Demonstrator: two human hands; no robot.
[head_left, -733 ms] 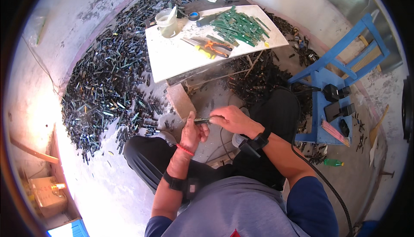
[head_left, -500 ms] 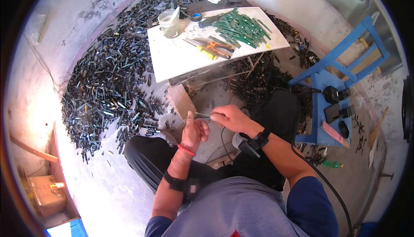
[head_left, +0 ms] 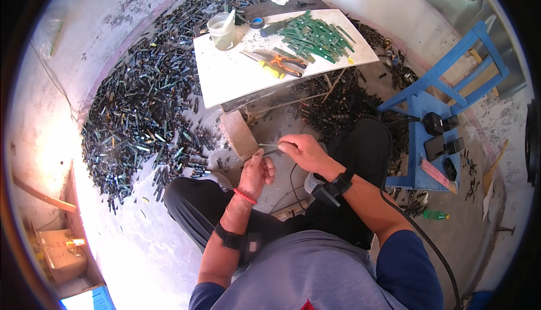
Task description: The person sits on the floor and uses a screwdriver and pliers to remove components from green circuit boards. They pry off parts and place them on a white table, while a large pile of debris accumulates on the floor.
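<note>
My right hand (head_left: 304,153) is closed round one end of a thin, pale metal rod (head_left: 268,145), whose exact kind I cannot make out. The rod points left, its far end beside a tan, brick-like block (head_left: 239,134) that stands tilted below the table's near edge. Just under that block is my left hand (head_left: 258,171), wearing a red bead bracelet (head_left: 245,196). Its fingers are curled in, the topmost fingertip close to the block's lower corner and the rod. Whether something small sits in those fingers is hidden.
A white-topped table (head_left: 225,84) ahead bears green circuit-board strips (head_left: 318,38), orange-handled pliers (head_left: 282,65), a yellow-handled screwdriver (head_left: 273,70) and a plastic tub (head_left: 222,32). Dark scrap strips (head_left: 143,107) heap at left. A blue chair (head_left: 420,118) stands right; a black cable (head_left: 420,231) runs past my right arm.
My left hand has moved slightly right and down, its raised finger now bent. The rod's tip has risen a little toward the block, and the right hand has shifted slightly.
</note>
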